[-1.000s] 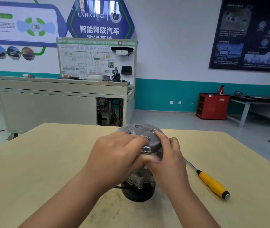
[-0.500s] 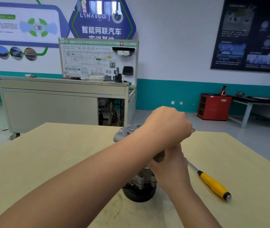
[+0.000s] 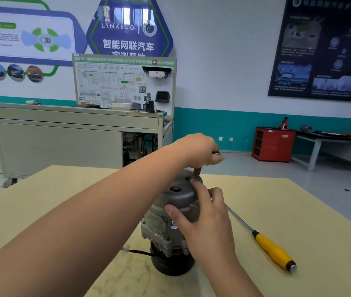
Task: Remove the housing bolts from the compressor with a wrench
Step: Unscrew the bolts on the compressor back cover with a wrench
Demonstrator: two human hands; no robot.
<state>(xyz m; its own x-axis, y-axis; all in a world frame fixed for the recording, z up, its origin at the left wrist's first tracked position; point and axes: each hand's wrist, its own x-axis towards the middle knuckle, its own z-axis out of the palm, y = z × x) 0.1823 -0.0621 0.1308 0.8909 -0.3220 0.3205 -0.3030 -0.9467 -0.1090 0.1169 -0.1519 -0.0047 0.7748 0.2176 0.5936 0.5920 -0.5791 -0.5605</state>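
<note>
- Left hand, fingers clenched on a small metal part, hovers above the compressor.
- Right hand grasps the compressor's top, mid-worktop.
- Yellow-handled screwdriver lies nearer the right edge.

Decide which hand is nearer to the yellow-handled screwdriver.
Right. The right hand grips the compressor, just left of the yellow-handled screwdriver. The left hand holds a metal tool above the compressor's top, farther away.
</note>
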